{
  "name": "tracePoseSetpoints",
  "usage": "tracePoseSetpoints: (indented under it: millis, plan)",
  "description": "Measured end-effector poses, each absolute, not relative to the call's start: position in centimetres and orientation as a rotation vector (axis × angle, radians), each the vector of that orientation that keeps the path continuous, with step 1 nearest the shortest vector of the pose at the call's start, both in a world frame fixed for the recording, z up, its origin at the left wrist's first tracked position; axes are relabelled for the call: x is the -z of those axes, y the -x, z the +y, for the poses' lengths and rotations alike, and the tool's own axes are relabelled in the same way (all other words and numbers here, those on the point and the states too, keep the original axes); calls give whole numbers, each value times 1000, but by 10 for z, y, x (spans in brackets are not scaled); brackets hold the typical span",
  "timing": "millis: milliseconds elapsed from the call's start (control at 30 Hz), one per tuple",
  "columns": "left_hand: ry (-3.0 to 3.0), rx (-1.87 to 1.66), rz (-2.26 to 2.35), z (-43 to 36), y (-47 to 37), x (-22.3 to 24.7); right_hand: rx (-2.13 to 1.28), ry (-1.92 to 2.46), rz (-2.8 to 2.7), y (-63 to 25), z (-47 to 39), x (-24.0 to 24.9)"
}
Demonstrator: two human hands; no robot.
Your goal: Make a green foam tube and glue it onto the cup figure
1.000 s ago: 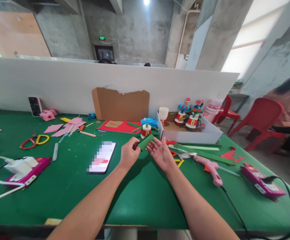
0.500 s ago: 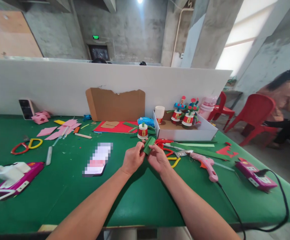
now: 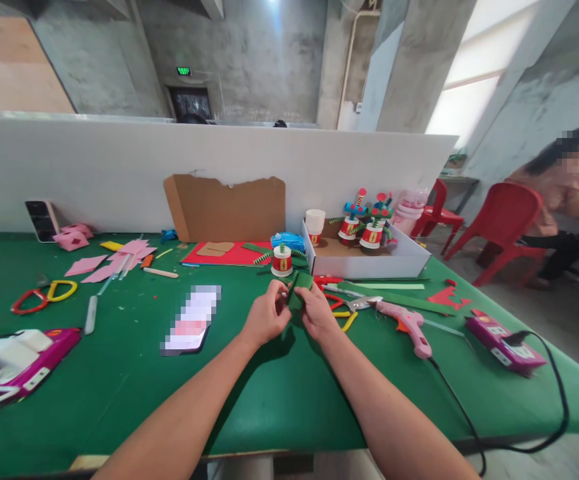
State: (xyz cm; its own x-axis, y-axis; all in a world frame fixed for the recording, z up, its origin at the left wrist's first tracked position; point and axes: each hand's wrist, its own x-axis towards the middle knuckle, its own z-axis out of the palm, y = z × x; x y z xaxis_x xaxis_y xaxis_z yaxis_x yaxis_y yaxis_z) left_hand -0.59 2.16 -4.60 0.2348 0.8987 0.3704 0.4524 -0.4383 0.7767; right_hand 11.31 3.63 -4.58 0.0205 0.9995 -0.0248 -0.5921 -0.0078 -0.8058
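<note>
Between my two hands, over the green table, is a curled piece of green paper [image 3: 300,283]. My right hand [image 3: 318,312] pinches it from the right side. Fingers of my left hand [image 3: 268,313] are closed at its left edge. Just beyond them stands a red-and-white paper cup figure [image 3: 282,262] with striped folded-paper arms and a green coil on top. To the right of my right hand lie scissors [image 3: 360,304] and a pink glue gun [image 3: 406,325]. A phone [image 3: 192,321] with a blurred screen lies left of my left hand.
A white box [image 3: 369,264] at the back right holds a white cup [image 3: 315,227] and two finished-looking cup figures [image 3: 371,232]. Purple power strips [image 3: 505,343] sit at both sides. Pink paper pieces [image 3: 119,262] lie left. A person [image 3: 552,183] sits far right by a red chair [image 3: 506,223].
The green paper has gone from a closed-looking roll to a more opened curl, with a loose edge showing at the left. My hands have shifted slightly around it.
</note>
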Motion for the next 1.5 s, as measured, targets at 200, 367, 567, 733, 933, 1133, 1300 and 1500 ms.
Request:
tracePoseSetpoints:
  millis: [200,367,567,733,933,1133,1300,1500]
  plan:
    - [-1885,-1141,1361,25,14,42,-1435,853,-770,-116,37,46]
    - [-1905,-1255,1478,25,22,37,-1502,900,-726,-116,41,50]
    - [-1988,-1295,1534,20,20,19,-1540,880,-656,-119,47,56]
    - [-1785,-1332,1432,25,9,27,-1464,842,-660,-116,46,56]
    - [-1312,-1124,1084,30,3,40,-1388,815,-781,-113,42,53]
    - [-1491,-1413,1218,36,34,27,-1442,1000,-1251,-132,34,41]
    - [-1810,-990,1014,39,59,22,-1501,1010,-1542,-137,28,39]
    - [-1770,-756,899,36,62,21,-1541,972,-1672,-137,28,38]
